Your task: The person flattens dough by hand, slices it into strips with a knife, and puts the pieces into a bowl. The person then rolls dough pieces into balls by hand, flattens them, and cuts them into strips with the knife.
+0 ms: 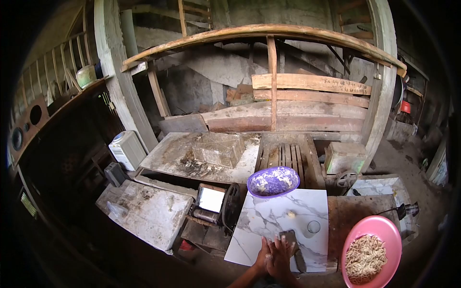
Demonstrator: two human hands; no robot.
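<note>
1. The pink basin [394,252], to the right of the marble-patterned surface [254,216], holds a heap of pale, twisted strips [365,259].
2. The purple basin [272,195] sits at the far edge of this surface, with white residue clinging to its inside.
3. A clear glass [313,227] stands right of centre; its contents cannot be told.
4. The left hand [261,255] and right hand [279,254] meet at the near edge, fingers mostly straight; whether anything lies between them, I cannot tell.
5. A flat-bladed tool [290,237] lies just beside the right hand; contact is unclear.
6. A small pale lump [291,214] lies beyond the hands, left of the glass.
7. Left of the surface stands a wheeled machine [210,199]; farther back, a wire basket [225,154] rests amid dark debris.
</note>
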